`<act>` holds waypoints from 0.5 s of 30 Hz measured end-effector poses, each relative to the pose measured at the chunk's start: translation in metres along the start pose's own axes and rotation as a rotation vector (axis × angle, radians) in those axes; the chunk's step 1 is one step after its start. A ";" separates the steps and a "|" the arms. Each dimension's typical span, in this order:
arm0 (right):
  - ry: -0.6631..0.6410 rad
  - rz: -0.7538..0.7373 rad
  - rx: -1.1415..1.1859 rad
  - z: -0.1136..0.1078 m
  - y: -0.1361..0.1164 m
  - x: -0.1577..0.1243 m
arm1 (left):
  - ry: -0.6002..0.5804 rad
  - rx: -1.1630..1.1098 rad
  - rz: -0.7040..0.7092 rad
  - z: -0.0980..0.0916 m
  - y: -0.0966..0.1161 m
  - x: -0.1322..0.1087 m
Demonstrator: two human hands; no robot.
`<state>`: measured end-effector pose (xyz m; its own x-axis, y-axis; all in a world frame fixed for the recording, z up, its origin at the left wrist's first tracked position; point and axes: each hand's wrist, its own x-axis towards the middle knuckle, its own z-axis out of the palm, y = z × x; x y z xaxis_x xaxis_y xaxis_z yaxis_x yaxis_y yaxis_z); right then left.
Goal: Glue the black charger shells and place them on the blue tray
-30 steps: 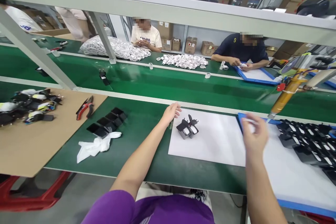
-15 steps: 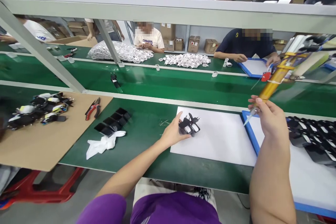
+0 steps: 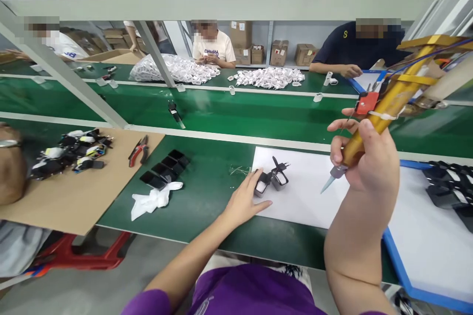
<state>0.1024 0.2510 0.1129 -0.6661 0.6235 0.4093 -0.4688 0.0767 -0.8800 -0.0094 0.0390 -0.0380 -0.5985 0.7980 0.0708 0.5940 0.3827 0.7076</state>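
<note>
My left hand rests at the left edge of a white sheet. Its fingertips touch a small black plug-adapter housing, while the thumb is spread away from it. A second such housing stands just to the right, with its plug part and thin leads at the top. My right hand is closed around a gold-coloured glue dispenser with a red trigger switch. Its pale tapered nozzle points down left, above the sheet and apart from the housings.
Several black cases and a white cloth lie left. Pliers and wired parts are on brown board. A blue-rimmed tray holding black housings stands right. Beyond the green conveyor, people sit working.
My right hand has brought the dispenser left and nearer to me, over the sheet. My left thumb has moved off the housings, which now stand slightly apart. The view has shifted.
</note>
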 end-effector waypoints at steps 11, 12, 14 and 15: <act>-0.077 0.029 0.127 0.000 0.009 0.007 | 0.073 0.064 -0.126 0.006 0.010 0.006; -0.079 0.036 0.141 0.002 0.008 0.007 | 0.062 0.051 -0.104 0.004 0.016 0.004; -0.065 0.044 0.179 0.006 0.006 0.004 | 0.057 0.037 -0.047 0.003 0.031 0.001; -0.058 0.047 0.193 0.008 0.005 0.003 | 0.063 0.035 -0.017 0.003 0.039 0.001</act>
<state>0.0933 0.2468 0.1119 -0.7193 0.5770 0.3868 -0.5350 -0.1051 -0.8383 0.0148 0.0562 -0.0130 -0.6408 0.7606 0.1041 0.6011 0.4127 0.6843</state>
